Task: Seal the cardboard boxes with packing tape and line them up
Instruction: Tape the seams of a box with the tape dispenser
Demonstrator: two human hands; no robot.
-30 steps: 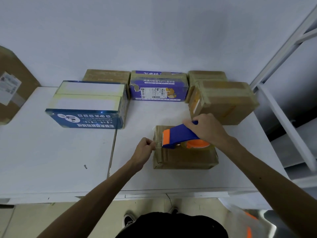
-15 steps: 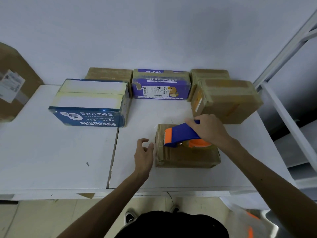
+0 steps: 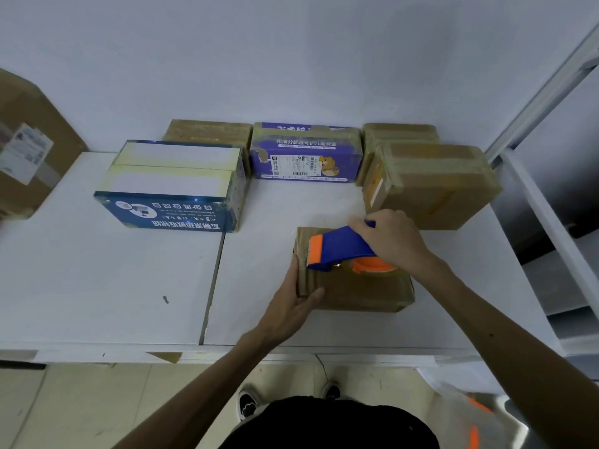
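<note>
Two grips share one job: the right grip (image 3: 393,241) curls round the tape dispenser (image 3: 337,247) atop the cardboard box (image 3: 356,290), while the left grip (image 3: 291,296) clasps that box's end on the bench (image 3: 97,280); a slipping hold could skew the tape, and this box, like the taped boxes (image 3: 308,153) beyond both grips, is closed, its contents hidden.

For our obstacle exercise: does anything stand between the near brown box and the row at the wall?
Partly. The big brown box stands right behind the right half of the near box; behind its left half, bare table runs to the purple box.
</note>
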